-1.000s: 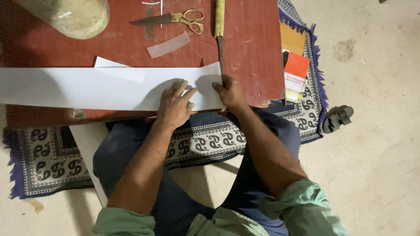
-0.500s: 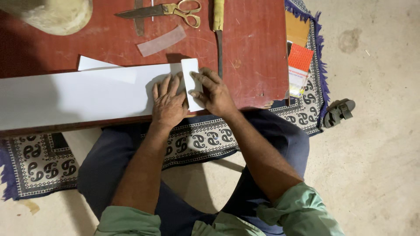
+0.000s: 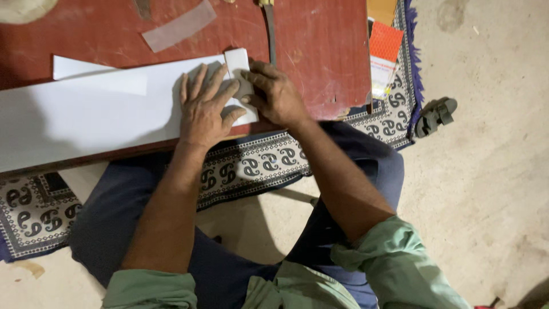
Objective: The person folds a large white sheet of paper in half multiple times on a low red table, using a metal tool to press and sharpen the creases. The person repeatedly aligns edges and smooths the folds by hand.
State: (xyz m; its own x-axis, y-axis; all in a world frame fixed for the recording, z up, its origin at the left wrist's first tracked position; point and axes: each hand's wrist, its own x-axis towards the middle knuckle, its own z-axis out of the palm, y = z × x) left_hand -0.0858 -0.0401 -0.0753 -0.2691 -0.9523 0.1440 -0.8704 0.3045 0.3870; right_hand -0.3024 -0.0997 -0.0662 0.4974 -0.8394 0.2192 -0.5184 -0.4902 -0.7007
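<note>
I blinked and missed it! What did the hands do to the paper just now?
The right end of the long white paper sheet was folded over toward the left, so a narrow flap now lies on top. The left hand went from the sheet's lower edge to pressing flat on the fold; the right hand pins the flap. The sheet stayed on the red board.

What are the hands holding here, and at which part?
Nothing is lifted. The left hand presses flat on the long white paper sheet near its right end; the right hand pins the folded-over flap at that end.
</note>
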